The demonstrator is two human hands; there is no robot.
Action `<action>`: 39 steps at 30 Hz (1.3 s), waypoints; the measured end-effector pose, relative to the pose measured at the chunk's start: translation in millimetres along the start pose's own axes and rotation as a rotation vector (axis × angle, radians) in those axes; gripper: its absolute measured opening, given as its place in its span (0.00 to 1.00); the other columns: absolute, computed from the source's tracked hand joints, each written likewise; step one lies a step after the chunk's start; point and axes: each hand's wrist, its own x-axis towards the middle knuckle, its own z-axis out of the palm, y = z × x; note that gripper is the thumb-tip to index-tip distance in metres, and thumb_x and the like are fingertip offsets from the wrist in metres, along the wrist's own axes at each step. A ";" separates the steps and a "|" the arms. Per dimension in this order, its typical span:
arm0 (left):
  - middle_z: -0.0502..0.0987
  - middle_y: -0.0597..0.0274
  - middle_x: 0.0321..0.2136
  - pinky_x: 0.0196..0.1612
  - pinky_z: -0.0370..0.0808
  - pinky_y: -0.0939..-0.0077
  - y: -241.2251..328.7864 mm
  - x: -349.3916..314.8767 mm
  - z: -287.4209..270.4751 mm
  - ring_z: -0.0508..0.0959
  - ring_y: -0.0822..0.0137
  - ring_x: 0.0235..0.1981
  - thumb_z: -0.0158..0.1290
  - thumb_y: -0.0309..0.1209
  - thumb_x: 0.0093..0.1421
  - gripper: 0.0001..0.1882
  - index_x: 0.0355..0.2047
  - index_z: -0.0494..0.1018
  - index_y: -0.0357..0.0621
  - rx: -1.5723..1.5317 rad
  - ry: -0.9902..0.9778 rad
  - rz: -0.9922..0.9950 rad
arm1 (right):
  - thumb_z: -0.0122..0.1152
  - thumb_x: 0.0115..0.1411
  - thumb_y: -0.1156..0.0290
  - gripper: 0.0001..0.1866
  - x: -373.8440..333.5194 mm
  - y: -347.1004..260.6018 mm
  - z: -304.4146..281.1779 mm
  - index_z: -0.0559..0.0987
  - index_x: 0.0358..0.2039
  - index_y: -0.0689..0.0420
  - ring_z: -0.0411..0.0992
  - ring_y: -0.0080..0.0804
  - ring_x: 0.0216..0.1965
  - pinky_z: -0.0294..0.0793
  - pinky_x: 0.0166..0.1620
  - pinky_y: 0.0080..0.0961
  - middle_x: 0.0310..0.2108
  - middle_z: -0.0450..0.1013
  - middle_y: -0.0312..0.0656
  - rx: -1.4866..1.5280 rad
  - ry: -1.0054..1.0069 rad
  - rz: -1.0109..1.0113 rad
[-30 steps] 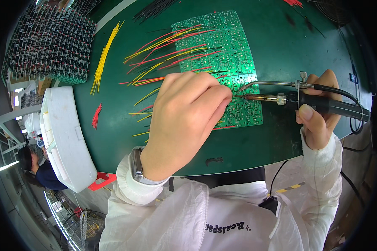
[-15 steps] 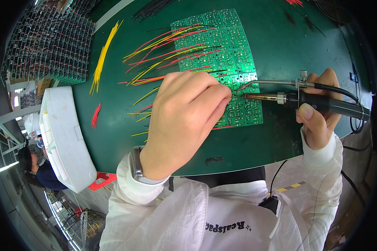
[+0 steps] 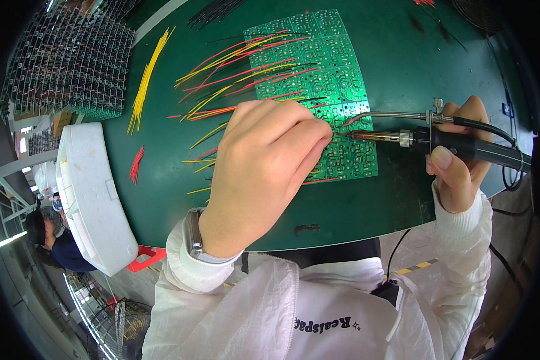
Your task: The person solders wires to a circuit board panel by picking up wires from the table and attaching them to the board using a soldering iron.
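A panel of green circuit boards (image 3: 336, 54) lies on the table, with red, yellow and black wires (image 3: 246, 72) fixed along it and trailing left. My left hand (image 3: 267, 159) rests over the panel's lower left part, thumb and fingertips pinched close to the boards; what they pinch is hidden. In my right hand (image 3: 459, 159) is a black soldering iron (image 3: 423, 142) with a thin metal solder-feed tube (image 3: 390, 115) clamped above it. The iron's tip and the tube's end meet at the board just right of my left fingertips.
Yellow wires (image 3: 147, 78) and a small red wire bundle (image 3: 136, 165) lie on the green table (image 3: 174, 138). Black wires (image 3: 216, 12) are at the far edge. A white foam box (image 3: 96, 192) stands at the left, below stacked boards (image 3: 66, 66). The iron's cable (image 3: 513, 157) runs off right.
Almost nothing differs. Both hands and the iron keep their places at the same spot on the panel; the view has shifted very slightly.
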 end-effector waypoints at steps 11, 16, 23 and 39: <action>0.73 0.65 0.23 0.30 0.67 0.75 -0.3 0.4 0.7 0.72 0.65 0.24 0.60 0.20 0.38 0.09 0.23 0.75 0.41 0.003 -0.005 0.012 | 0.62 0.40 0.66 0.19 0.3 -6.0 0.3 0.61 0.25 0.58 0.54 0.18 0.17 0.53 0.21 0.15 0.18 0.57 0.35 0.025 -0.023 0.039; 0.74 0.65 0.23 0.30 0.67 0.75 0.4 0.2 1.1 0.72 0.65 0.25 0.60 0.20 0.38 0.09 0.23 0.75 0.42 0.006 0.001 0.011 | 0.60 0.40 0.72 0.15 0.4 -5.2 -0.1 0.63 0.24 0.60 0.53 0.20 0.22 0.53 0.27 0.18 0.19 0.57 0.33 0.051 -0.045 0.034; 0.73 0.65 0.23 0.30 0.67 0.75 0.6 0.3 0.6 0.72 0.65 0.25 0.59 0.20 0.38 0.09 0.23 0.75 0.42 0.037 -0.010 0.014 | 0.61 0.40 0.70 0.16 0.5 -3.1 0.6 0.63 0.24 0.60 0.52 0.20 0.22 0.53 0.26 0.18 0.20 0.56 0.33 0.024 -0.049 -0.035; 0.73 0.65 0.23 0.32 0.66 0.73 3.4 2.0 -0.7 0.72 0.64 0.26 0.59 0.20 0.39 0.08 0.23 0.74 0.42 0.057 -0.051 -0.002 | 0.61 0.41 0.70 0.16 3.2 -2.7 0.0 0.62 0.24 0.60 0.53 0.20 0.22 0.53 0.26 0.18 0.20 0.58 0.34 0.002 -0.061 -0.082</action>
